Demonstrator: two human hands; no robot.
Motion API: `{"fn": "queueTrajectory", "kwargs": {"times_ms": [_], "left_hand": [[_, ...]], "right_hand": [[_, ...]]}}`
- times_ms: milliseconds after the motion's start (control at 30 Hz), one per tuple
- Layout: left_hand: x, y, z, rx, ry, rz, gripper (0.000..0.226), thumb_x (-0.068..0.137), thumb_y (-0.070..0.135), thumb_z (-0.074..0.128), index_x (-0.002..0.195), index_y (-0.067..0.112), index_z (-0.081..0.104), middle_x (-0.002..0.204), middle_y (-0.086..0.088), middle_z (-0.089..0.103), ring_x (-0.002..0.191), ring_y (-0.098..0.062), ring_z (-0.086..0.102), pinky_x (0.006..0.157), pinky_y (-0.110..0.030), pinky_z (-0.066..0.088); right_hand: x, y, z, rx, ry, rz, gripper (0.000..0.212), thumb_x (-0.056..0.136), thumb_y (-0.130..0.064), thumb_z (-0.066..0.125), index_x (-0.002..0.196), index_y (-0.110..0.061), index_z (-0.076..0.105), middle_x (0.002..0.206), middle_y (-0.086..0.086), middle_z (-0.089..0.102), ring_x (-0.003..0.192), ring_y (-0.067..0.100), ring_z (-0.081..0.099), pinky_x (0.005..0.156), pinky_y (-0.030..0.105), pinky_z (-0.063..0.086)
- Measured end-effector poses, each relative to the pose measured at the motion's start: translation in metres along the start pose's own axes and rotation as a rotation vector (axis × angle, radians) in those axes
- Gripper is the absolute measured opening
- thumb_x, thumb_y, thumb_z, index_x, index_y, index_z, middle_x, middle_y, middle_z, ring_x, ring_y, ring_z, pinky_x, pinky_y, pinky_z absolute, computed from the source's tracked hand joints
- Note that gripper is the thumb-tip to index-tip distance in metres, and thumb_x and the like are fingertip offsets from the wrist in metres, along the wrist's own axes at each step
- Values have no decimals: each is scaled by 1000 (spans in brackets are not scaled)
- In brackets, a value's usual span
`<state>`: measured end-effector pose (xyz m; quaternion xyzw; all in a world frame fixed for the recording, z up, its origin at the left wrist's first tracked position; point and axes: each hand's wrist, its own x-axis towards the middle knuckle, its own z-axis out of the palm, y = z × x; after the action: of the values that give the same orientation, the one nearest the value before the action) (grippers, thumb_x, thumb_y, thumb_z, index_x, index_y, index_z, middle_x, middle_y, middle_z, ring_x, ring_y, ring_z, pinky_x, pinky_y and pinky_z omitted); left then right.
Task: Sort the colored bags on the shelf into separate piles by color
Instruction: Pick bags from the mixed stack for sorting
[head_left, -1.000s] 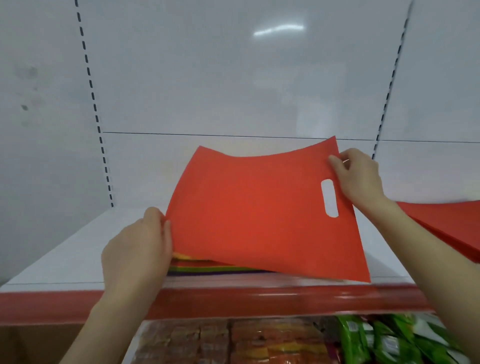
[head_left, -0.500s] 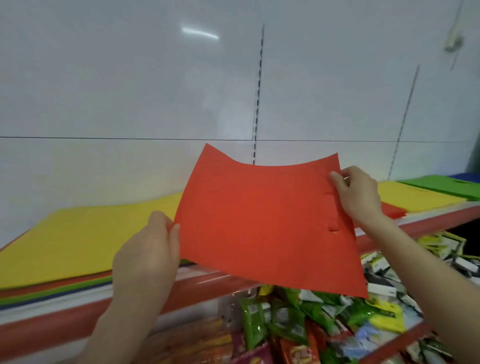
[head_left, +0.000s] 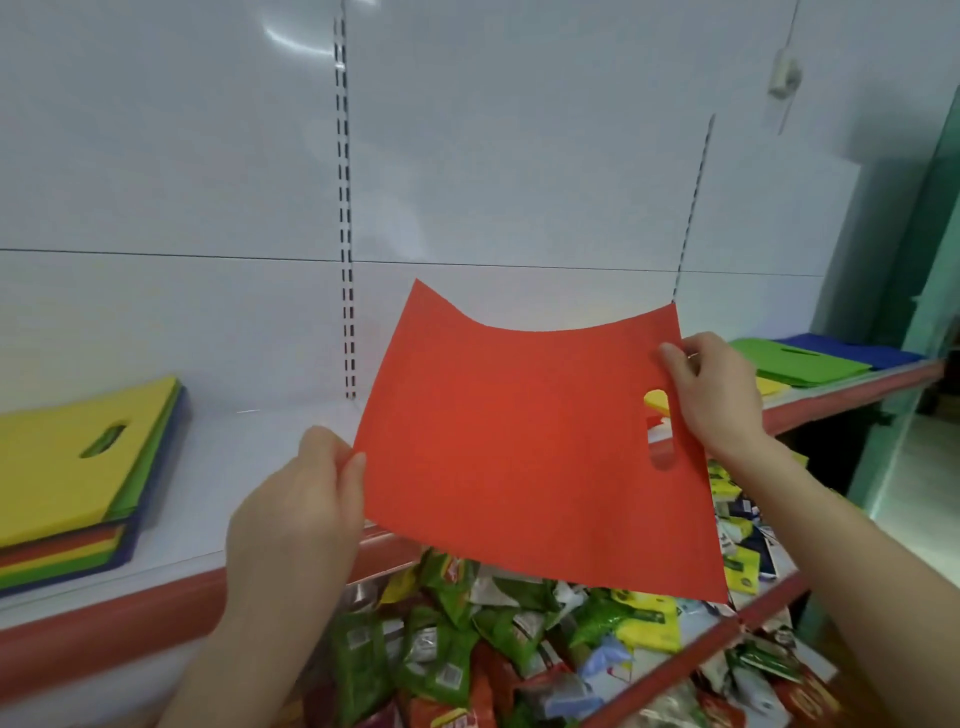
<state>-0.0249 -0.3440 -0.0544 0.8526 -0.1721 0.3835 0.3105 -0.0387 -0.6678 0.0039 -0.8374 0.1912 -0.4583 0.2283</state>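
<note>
I hold a flat red bag (head_left: 519, 447) in the air in front of the shelf (head_left: 249, 457). My left hand (head_left: 301, 509) pinches its left edge. My right hand (head_left: 717, 395) grips its right edge beside the handle slot. A mixed stack of bags (head_left: 67, 467) with a yellow one on top lies at the shelf's left end. To the right lie a green pile (head_left: 800, 361), a blue pile (head_left: 857, 353) and a yellow pile (head_left: 769, 387); the held bag hides most of the yellow pile and whatever lies left of it.
A red strip (head_left: 130, 618) runs along the shelf's front edge. Below it a lower shelf holds several loose snack packets (head_left: 519, 644). White back panels with slotted uprights (head_left: 345, 208) rise behind. A glass door (head_left: 930, 312) stands at the right.
My view has swung to the right, so the mixed stack now sits far left and the green and blue piles show at the right. Both hands still hold the red bag.
</note>
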Motion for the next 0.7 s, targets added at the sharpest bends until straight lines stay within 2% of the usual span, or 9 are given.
{"fn": "queueTrajectory", "kwargs": {"times_ms": [167,300,400,467,533,600,700], "left_hand": [[16,12,37,-47,38,65,18,82,17,57,69,9,49,41,2,44,35,-18,35,41,-14,22],[36,16,61,-60,77,139,23,83,24,48,69,7,52,40,0,44,33,-23,41,36,-23,30],[47,20,74,-54,94,140,27,82,28,42,67,7,52,39,1,40,31,-21,37,40,-15,20],[50,21,80,-32,81,125,22,80,24,50,67,7,51,39,1,42,31,-22,37,44,-11,15],[52,20,85,6,72,92,18,77,17,62,67,7,51,40,0,46,31,-23,37,41,-13,19],[54,20,89,59,39,71,26,73,11,76,66,8,51,41,-1,49,32,-25,44,39,-20,29],[57,19,92,182,-15,84,34,62,13,83,63,12,49,40,1,50,31,-25,46,39,-20,29]], "right_hand": [[21,20,5,-50,18,-3,35,97,-33,47,109,-2,57,96,16,64,91,34,55,67,33,34],[49,30,15,-61,55,-6,36,97,-34,47,110,-2,57,100,18,64,95,37,55,69,35,36],[69,37,26,-70,82,1,37,96,-35,48,110,-2,58,102,19,64,98,39,55,74,39,40],[81,41,35,-73,78,-13,37,96,-35,49,109,-3,58,102,19,64,98,39,56,76,40,41],[93,43,42,-55,72,-26,36,95,-36,49,109,-3,59,101,19,65,97,38,56,77,41,42],[105,43,49,-37,72,-41,36,95,-36,49,109,-4,59,100,19,65,97,38,56,78,40,42],[123,41,64,-38,40,-64,35,95,-37,49,111,-7,59,103,18,65,100,38,56,80,40,42]]}}
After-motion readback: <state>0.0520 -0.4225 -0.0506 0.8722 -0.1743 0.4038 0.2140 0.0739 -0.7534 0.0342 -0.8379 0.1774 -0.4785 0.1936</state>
